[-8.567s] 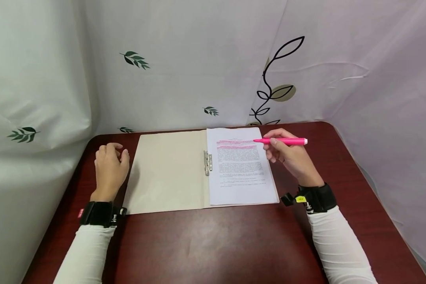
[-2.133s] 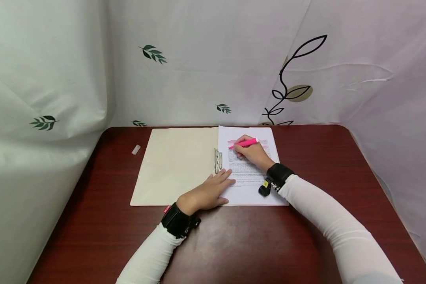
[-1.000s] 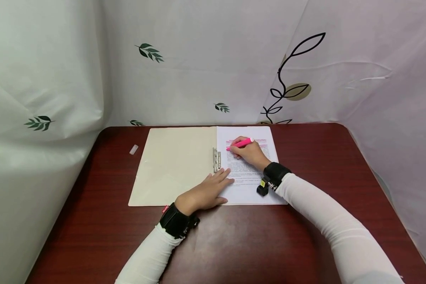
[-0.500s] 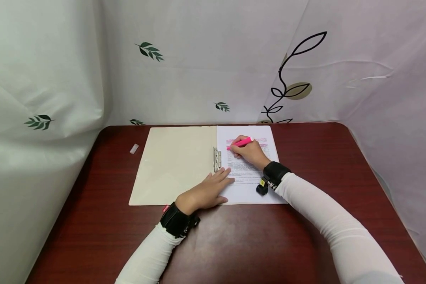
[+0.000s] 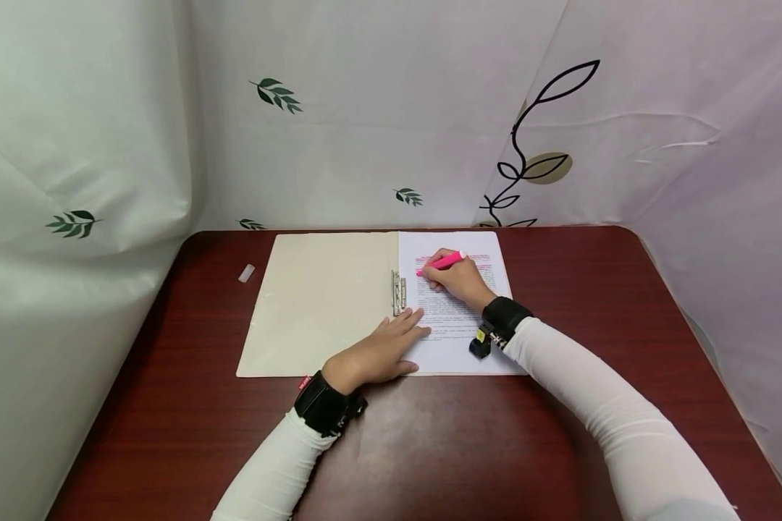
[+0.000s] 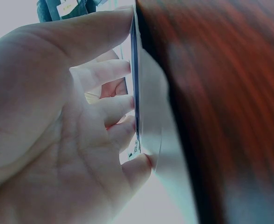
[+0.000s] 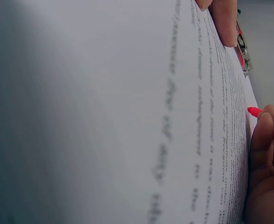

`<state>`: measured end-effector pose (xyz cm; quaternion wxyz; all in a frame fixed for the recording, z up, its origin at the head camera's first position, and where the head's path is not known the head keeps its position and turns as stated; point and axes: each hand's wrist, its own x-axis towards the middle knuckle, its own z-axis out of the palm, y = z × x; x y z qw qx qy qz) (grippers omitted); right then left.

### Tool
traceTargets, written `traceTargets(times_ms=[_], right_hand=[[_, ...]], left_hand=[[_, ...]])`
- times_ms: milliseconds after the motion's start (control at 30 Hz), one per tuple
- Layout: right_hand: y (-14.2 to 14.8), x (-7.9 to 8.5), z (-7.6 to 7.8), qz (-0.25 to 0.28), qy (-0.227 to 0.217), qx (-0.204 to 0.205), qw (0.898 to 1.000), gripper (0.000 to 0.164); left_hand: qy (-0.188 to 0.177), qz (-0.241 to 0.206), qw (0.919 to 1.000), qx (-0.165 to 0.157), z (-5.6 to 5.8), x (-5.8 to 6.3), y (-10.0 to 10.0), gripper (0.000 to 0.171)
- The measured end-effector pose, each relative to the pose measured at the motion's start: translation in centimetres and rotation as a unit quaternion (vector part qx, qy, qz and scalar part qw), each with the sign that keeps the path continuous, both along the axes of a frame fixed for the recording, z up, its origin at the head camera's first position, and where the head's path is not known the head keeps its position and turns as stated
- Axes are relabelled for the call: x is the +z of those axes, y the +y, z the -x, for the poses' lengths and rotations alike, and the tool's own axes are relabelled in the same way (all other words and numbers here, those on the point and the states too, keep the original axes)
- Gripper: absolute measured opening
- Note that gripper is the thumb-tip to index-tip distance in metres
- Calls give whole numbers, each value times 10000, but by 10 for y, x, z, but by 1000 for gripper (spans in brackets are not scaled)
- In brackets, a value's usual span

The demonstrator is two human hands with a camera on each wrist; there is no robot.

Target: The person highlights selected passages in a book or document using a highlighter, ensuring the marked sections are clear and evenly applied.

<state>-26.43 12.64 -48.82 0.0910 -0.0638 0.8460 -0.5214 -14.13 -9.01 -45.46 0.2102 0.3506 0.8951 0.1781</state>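
Note:
A cream file folder [image 5: 319, 304] lies spread on the table, its metal clip [image 5: 398, 293] at the fold. On its right side are printed sheets [image 5: 452, 356], with pink-marked lines near the top. My right hand [image 5: 461, 282] pinches a pink highlighter [image 5: 447, 261] by its barrel, its tip down at the left end of a text line. In the right wrist view the highlighter tip [image 7: 254, 111] points at the page. Fingers spread, my left hand [image 5: 376, 353] rests across the fold and the sheet's lower left, thumb at the near edge.
A small whitish piece [image 5: 246, 273] lies on the dark red table [image 5: 169, 325], left of the folder. Behind the table hangs a pale curtain [image 5: 339, 108] with leaf prints. Each wrist wears a black strap with a camera.
Since the oldest frame, my left hand has come from the table's left onto the folder and sheet. The highlighter moved left and down onto the text. Little differs over the last second.

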Motion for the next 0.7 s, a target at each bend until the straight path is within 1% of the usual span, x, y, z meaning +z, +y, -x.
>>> traceTargets(times_ms=[233,700], right_hand=[[0,0,0,55,-35,-43,10000,15],[-1,4,-1,-86,-35,-72,9999,15]], left_hand=[[13,-15,10000,-5,0,0,0,64],[46,3,10000,-1,0,-2,0,65]])
